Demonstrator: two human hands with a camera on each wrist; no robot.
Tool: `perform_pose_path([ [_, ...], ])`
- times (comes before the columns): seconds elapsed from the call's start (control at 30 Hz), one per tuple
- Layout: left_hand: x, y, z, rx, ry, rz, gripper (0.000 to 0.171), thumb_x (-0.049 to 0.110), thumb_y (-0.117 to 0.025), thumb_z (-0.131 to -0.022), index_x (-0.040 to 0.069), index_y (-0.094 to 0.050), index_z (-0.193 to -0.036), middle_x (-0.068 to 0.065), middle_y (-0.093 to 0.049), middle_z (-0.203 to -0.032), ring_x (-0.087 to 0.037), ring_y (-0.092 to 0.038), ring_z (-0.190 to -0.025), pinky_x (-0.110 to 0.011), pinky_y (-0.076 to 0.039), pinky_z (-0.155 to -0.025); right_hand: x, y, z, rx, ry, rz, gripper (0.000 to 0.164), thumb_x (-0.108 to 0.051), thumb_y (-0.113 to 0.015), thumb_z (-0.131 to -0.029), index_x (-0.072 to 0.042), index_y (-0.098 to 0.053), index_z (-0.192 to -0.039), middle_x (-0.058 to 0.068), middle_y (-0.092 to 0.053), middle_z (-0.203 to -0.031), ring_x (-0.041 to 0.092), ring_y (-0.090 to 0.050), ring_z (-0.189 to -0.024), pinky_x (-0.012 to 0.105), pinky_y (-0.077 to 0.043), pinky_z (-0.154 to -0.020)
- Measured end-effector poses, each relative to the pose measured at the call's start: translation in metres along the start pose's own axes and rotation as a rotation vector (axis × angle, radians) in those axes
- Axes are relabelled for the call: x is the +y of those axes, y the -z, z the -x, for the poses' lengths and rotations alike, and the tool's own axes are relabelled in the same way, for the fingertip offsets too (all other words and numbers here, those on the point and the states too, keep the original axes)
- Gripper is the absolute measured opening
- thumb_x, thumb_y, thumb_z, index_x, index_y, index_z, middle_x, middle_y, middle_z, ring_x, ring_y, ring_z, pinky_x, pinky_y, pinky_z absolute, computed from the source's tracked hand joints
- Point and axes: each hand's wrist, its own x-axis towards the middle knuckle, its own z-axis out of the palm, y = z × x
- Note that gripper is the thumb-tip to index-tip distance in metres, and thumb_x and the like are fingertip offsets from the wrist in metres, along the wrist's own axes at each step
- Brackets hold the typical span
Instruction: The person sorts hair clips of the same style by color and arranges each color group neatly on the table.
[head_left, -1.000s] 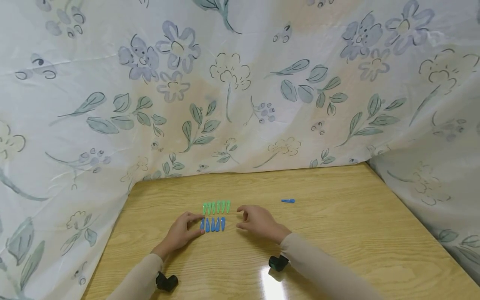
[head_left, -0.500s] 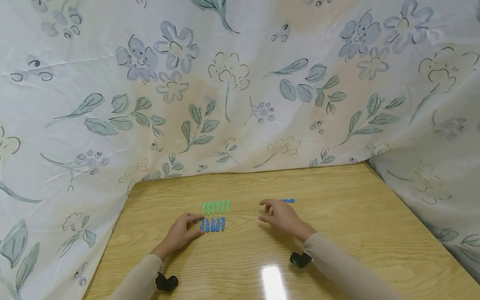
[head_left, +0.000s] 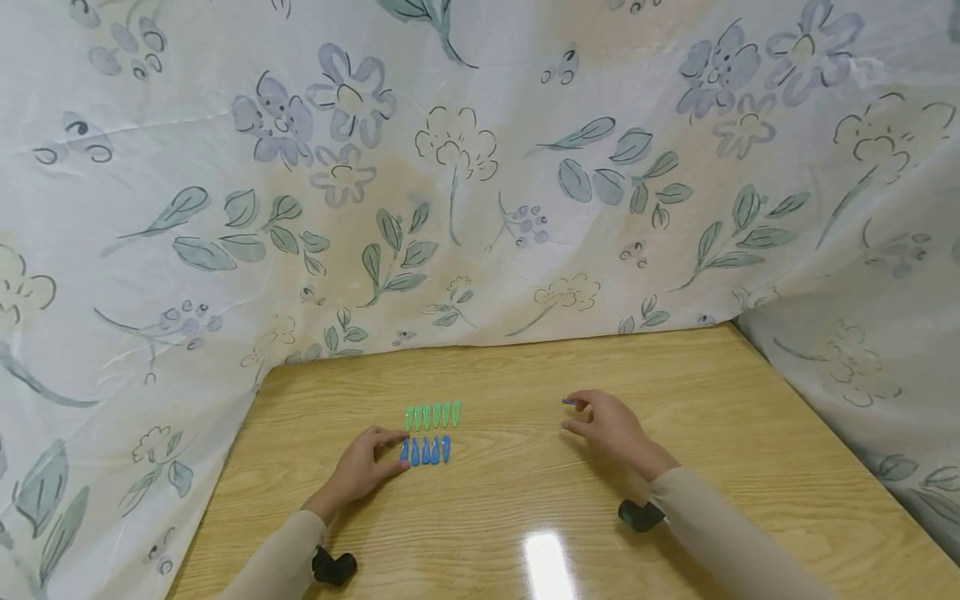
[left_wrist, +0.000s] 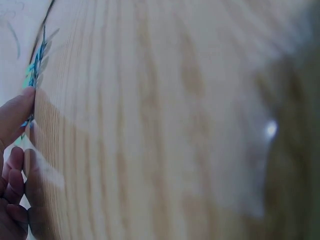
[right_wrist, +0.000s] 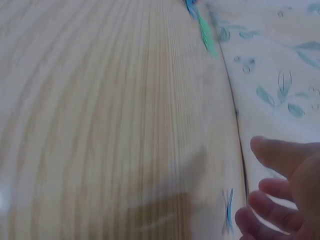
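A row of several blue hair clips [head_left: 425, 450] lies on the wooden table, just in front of a row of several green hair clips [head_left: 432, 414]. My left hand [head_left: 358, 465] rests at the left end of the blue row, thumb and forefinger at the two ends of the outermost blue clip. In the left wrist view the thumb [left_wrist: 17, 112] partly covers the rows. Farther right, my right hand [head_left: 609, 427] reaches a lone blue hair clip [head_left: 568, 402], mostly hidden behind the fingers. Its thumb and fingers are apart; the right wrist view shows that clip [right_wrist: 228, 212] beside the fingertips.
The table [head_left: 480, 517] ends at a hanging flowered cloth [head_left: 480, 208] at the back, with more cloth along both sides. A black wrist camera [head_left: 641, 515] sits under the right wrist, another black camera [head_left: 333, 567] under the left.
My right hand has moved right, away from the rows, to the lone blue hair clip. My left hand has stayed at the end of the blue row.
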Motion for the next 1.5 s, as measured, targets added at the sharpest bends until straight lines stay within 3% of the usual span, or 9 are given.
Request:
perform_pose_path([
  [0.17, 0.001, 0.001, -0.001, 0.001, 0.001, 0.006, 0.048, 0.033, -0.082, -0.085, 0.02, -0.07, -0.13, 0.0, -0.064, -0.112, -0.012, -0.049, -0.09, -0.03, -0.041, -0.078, 0.011, 0.006, -0.002, -0.013, -0.057, 0.052, 0.045, -0.028, -0.078, -0.089, 0.001, -0.07, -0.122, 0.015, -0.072, -0.113, 0.028, -0.069, -0.1, 0.045, -0.056, -0.08],
  [0.3, 0.001, 0.002, -0.001, -0.004, -0.001, 0.005, 0.048, 0.034, -0.082, -0.086, 0.019, -0.07, -0.13, -0.001, -0.064, -0.112, -0.012, -0.049, -0.09, -0.03, -0.042, -0.078, 0.019, 0.002, -0.007, -0.014, -0.059, 0.09, 0.044, -0.029, -0.078, -0.089, 0.002, -0.072, -0.119, 0.015, -0.07, -0.108, 0.029, -0.065, -0.1, 0.047, -0.054, -0.082],
  [0.43, 0.001, 0.003, -0.001, -0.007, -0.006, 0.004, 0.049, 0.034, -0.081, -0.086, 0.018, -0.069, -0.131, 0.0, -0.063, -0.111, -0.012, -0.046, -0.088, -0.029, -0.04, -0.076, 0.025, -0.003, -0.013, 0.022, -0.058, 0.085, 0.05, -0.03, -0.077, -0.089, 0.005, -0.069, -0.123, 0.02, -0.068, -0.115, 0.034, -0.063, -0.107, 0.052, -0.053, -0.088],
  [0.53, 0.002, 0.003, -0.001, -0.011, -0.009, 0.007, 0.049, 0.033, -0.081, -0.086, 0.017, -0.069, -0.131, 0.0, -0.063, -0.109, -0.013, -0.044, -0.086, -0.028, -0.038, -0.074, 0.026, -0.006, -0.018, 0.039, -0.056, 0.059, 0.048, -0.03, -0.077, -0.09, 0.004, -0.07, -0.123, 0.021, -0.065, -0.115, 0.035, -0.062, -0.105, 0.049, -0.052, -0.085],
  [0.7, 0.002, 0.002, -0.001, -0.016, -0.009, 0.002, 0.049, 0.033, -0.081, -0.086, 0.018, -0.069, -0.131, 0.001, -0.063, -0.109, -0.012, -0.044, -0.086, -0.027, -0.038, -0.074, 0.023, -0.007, -0.026, 0.054, -0.068, 0.007, 0.04, -0.03, -0.076, -0.089, -0.001, -0.072, -0.116, 0.014, -0.061, -0.101, 0.026, -0.053, -0.088, 0.036, -0.044, -0.072],
  [0.93, 0.001, 0.002, -0.001, -0.008, -0.003, -0.002, 0.048, 0.034, -0.081, -0.087, 0.019, -0.069, -0.131, 0.0, -0.063, -0.111, -0.012, -0.045, -0.087, -0.028, -0.039, -0.076, 0.024, -0.009, -0.035, 0.059, -0.081, 0.009, 0.046, -0.032, -0.077, -0.089, 0.0, -0.069, -0.121, 0.018, -0.065, -0.112, 0.031, -0.06, -0.101, 0.048, -0.051, -0.083],
  [1.27, 0.003, 0.001, 0.002, -0.001, 0.008, -0.004, 0.048, 0.034, -0.081, -0.087, 0.019, -0.069, -0.131, 0.0, -0.063, -0.112, -0.012, -0.045, -0.087, -0.029, -0.039, -0.075, 0.034, -0.003, -0.039, -0.018, -0.014, -0.006, 0.04, -0.025, -0.078, -0.088, 0.0, -0.069, -0.119, 0.019, -0.067, -0.115, 0.034, -0.063, -0.107, 0.052, -0.051, -0.093],
  [1.5, 0.005, -0.001, 0.005, -0.005, 0.005, 0.002, 0.049, 0.033, -0.081, -0.086, 0.018, -0.069, -0.131, 0.001, -0.063, -0.111, -0.012, -0.044, -0.086, -0.028, -0.038, -0.074, 0.036, 0.0, -0.039, -0.055, 0.005, -0.003, 0.042, -0.027, -0.078, -0.088, -0.001, -0.069, -0.12, 0.018, -0.068, -0.113, 0.033, -0.063, -0.104, 0.051, -0.051, -0.091],
])
